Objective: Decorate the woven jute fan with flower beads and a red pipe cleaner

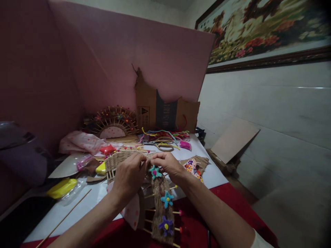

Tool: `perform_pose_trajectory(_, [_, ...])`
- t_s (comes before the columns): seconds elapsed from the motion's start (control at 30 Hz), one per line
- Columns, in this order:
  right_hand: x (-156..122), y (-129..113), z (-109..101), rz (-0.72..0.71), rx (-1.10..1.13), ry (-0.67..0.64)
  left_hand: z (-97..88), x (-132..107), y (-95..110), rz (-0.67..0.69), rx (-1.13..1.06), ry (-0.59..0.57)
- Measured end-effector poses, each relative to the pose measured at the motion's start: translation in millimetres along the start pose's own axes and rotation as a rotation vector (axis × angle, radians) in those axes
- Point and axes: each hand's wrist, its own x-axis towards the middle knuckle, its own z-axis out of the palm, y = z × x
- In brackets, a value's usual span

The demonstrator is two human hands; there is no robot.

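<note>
White tabletop [217, 174], woven fan [160, 191] under, perhaps against, both hands [130, 175] [169, 167].

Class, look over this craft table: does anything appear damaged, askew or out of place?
Yes: the cardboard sheet at the back has a ragged, uneven top edge with a torn-looking corner sticking up, unlike a clean cut. The flower-trimmed woven fan shows no obvious damage, though part of it is hidden.

Probably a home, though dim: framed picture [269, 34], pale wall [279, 103], craft-strewn table [216, 175]
</note>
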Motion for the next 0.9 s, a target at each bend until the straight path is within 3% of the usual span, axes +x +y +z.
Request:
perform_pose_trajectory(0.33, [5.6,6.7,0.8,-0.133,0.025,-0.008,-14.0,13.7,14.4,-0.061,0.206,-0.184])
perform_pose_trajectory(0.57, [8.8,11.0,1.1,-0.134,0.049,-0.004,-10.5,13.3,13.5,-0.039,0.228,-0.258])
perform_pose_trajectory(0.77, [10.6,12.1,0.5,-0.142,0.045,-0.014,-4.9,13.4,4.4,0.001,0.180,-0.219])
perform_pose_trajectory(0.9, [11.1,13.1,0.0,-0.128,0.039,-0.011,-6.3,17.7,-3.7,-0.064,-0.034,-0.189])
